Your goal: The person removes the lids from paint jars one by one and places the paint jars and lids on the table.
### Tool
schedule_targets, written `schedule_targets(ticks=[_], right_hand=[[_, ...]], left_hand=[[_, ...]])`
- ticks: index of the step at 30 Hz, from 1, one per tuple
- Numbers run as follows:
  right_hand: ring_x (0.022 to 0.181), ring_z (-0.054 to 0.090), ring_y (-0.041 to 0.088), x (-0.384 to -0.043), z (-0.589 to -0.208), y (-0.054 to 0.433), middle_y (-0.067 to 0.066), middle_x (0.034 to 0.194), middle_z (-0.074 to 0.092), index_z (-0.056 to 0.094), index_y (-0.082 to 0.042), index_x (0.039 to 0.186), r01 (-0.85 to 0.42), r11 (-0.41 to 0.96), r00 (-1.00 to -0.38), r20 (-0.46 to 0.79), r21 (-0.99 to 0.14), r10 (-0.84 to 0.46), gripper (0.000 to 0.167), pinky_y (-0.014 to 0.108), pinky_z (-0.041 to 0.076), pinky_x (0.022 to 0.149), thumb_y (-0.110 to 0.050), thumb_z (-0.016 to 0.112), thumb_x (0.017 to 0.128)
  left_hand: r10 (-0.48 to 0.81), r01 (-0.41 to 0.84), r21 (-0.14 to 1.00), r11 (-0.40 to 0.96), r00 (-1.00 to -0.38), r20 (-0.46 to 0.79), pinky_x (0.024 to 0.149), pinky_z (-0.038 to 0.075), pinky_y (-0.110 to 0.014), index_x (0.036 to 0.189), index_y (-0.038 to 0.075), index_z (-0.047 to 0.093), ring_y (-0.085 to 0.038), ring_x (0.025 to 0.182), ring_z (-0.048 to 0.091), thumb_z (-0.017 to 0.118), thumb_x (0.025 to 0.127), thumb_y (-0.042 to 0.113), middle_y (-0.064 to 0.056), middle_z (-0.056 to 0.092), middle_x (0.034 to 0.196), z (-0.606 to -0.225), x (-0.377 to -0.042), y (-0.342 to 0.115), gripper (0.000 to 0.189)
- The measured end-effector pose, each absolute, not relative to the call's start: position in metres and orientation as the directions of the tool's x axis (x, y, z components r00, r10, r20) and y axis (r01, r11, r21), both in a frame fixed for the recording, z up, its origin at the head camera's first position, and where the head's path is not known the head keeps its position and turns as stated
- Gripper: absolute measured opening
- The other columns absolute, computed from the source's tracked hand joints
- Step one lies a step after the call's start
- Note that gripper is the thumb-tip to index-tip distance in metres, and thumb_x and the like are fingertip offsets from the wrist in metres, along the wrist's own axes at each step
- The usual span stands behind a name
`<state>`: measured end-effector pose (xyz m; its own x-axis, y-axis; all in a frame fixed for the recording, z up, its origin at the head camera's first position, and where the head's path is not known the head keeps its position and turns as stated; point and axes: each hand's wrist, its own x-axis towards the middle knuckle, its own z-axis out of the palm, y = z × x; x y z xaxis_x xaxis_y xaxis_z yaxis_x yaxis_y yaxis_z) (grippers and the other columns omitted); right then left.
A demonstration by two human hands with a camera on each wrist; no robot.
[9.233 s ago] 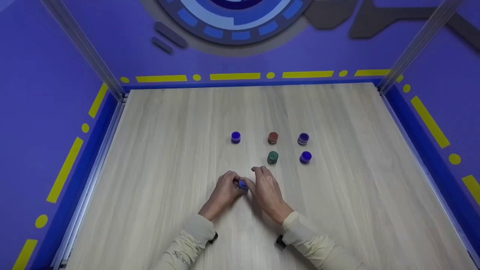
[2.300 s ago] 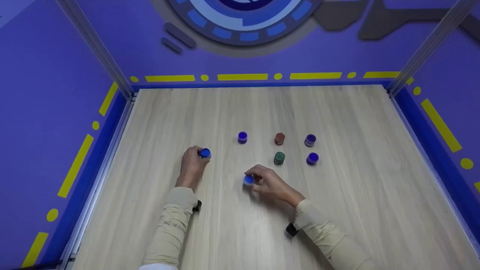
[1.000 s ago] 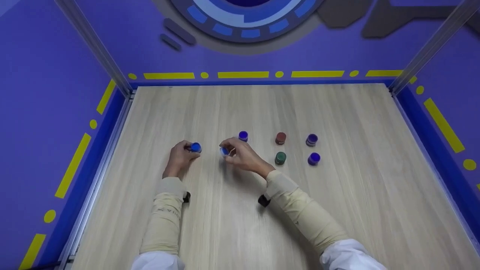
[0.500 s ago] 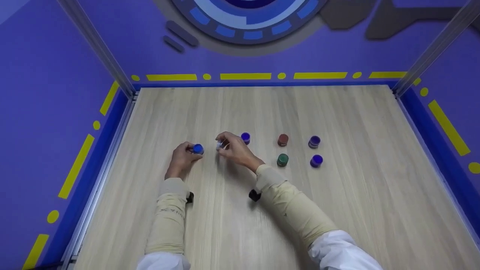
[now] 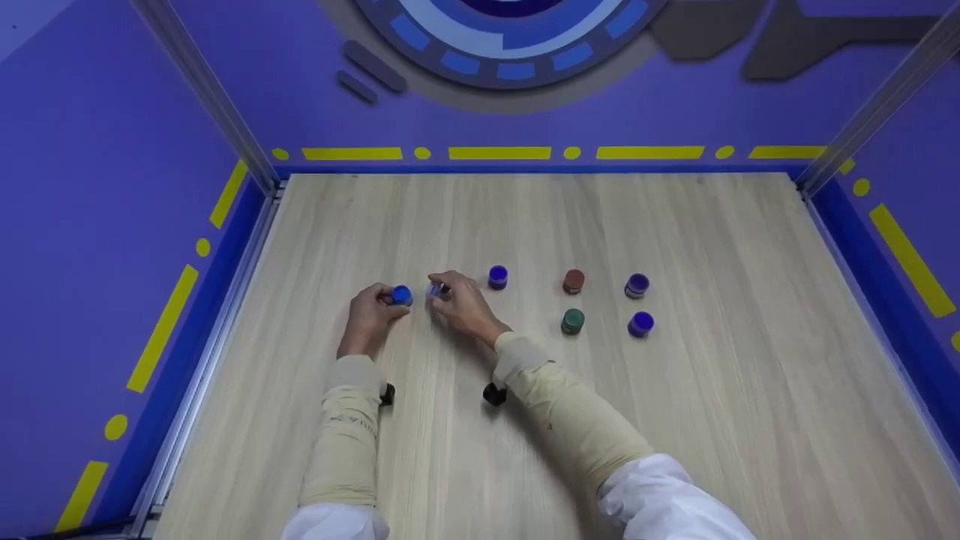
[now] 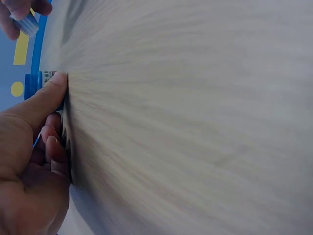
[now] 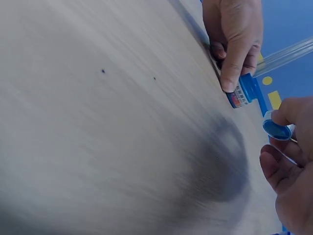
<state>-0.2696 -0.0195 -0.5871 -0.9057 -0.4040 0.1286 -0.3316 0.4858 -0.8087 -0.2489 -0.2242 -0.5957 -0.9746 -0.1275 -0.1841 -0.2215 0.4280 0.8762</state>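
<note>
My left hand (image 5: 367,319) grips a small blue paint jar (image 5: 401,295) between thumb and fingers, upright on the table at left of centre. In the left wrist view the thumb presses the jar's labelled side, below its blue neck (image 6: 33,84). Just to the right, my right hand (image 5: 466,309) pinches a pale, ribbed lid (image 5: 433,291) on its side above the table. The lid's blue inner face (image 7: 277,129) shows in the right wrist view, apart from the jar.
A violet jar (image 5: 497,277) stands right of my right hand. Farther right are a red-brown jar (image 5: 574,281), a green jar (image 5: 572,321), a dark purple jar (image 5: 637,285) and another violet jar (image 5: 640,324). Blue walls (image 5: 90,225) enclose the wooden table (image 5: 720,420).
Both hands were together at the blue jar near me; the lid came off. The left hand took the jar away and left, the right followed with the lid, turning it on its side.
</note>
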Motion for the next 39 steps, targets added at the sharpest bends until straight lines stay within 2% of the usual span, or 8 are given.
schedule_targets(ticks=[5, 14, 21, 32, 39], right_hand=[[0.119, 0.063, 0.028, -0.27, -0.596, -0.022, 0.018, 0.129, 0.067, 0.063, 0.005, 0.133, -0.316, 0.511, -0.917, 0.119, -0.799, -0.38, 0.04, 0.04, 0.048, 0.104, -0.001, 0.07, 0.094], [0.118, 0.062, 0.031, -0.271, -0.608, -0.028, 0.018, 0.123, 0.068, 0.066, 0.006, 0.125, -0.327, 0.542, -0.924, 0.142, -0.774, -0.355, 0.033, 0.042, 0.047, 0.104, -0.003, 0.072, 0.093], [0.105, 0.062, 0.028, -0.271, -0.613, -0.038, 0.015, 0.11, 0.067, 0.069, 0.005, 0.114, -0.363, 0.579, -0.92, 0.181, -0.73, -0.349, 0.024, 0.04, 0.05, 0.096, -0.005, 0.074, 0.093], [0.109, 0.062, 0.031, -0.274, -0.61, -0.053, 0.017, 0.112, 0.067, 0.068, 0.005, 0.121, -0.332, 0.625, -0.933, 0.146, -0.707, -0.33, 0.032, 0.042, 0.048, 0.1, -0.004, 0.075, 0.091], [0.103, 0.062, 0.032, -0.276, -0.61, -0.053, 0.016, 0.107, 0.067, 0.071, 0.005, 0.116, -0.348, 0.636, -0.93, 0.17, -0.689, -0.326, 0.029, 0.042, 0.049, 0.096, -0.004, 0.076, 0.089]], left_hand=[[-0.121, -0.202, 0.888, 0.413, -0.979, -0.166, 0.081, 0.047, -0.032, 0.114, -0.001, 0.066, -0.021, 0.093, 0.057, 0.08, 0.088, 0.001, -0.011, 0.064, 0.101, -0.596, -0.25, -0.217, 0.03], [-0.128, -0.18, 0.873, 0.453, -0.982, -0.136, 0.08, 0.045, -0.03, 0.113, -0.001, 0.065, -0.02, 0.091, 0.057, 0.081, 0.087, 0.0, -0.01, 0.063, 0.099, -0.599, -0.251, -0.216, 0.03], [-0.122, -0.23, 0.937, 0.265, -0.971, -0.204, 0.073, 0.049, -0.025, 0.11, -0.003, 0.062, -0.018, 0.086, 0.053, 0.076, 0.088, -0.006, -0.009, 0.059, 0.097, -0.598, -0.246, -0.217, 0.026], [-0.139, -0.218, 0.913, 0.344, -0.974, -0.18, 0.076, 0.047, -0.026, 0.111, -0.001, 0.063, -0.019, 0.089, 0.055, 0.077, 0.089, -0.002, -0.009, 0.061, 0.1, -0.599, -0.247, -0.224, 0.027], [-0.135, -0.205, 0.902, 0.379, -0.977, -0.166, 0.076, 0.045, -0.028, 0.109, -0.001, 0.063, -0.018, 0.088, 0.054, 0.077, 0.09, 0.0, -0.008, 0.06, 0.097, -0.598, -0.247, -0.224, 0.025]])
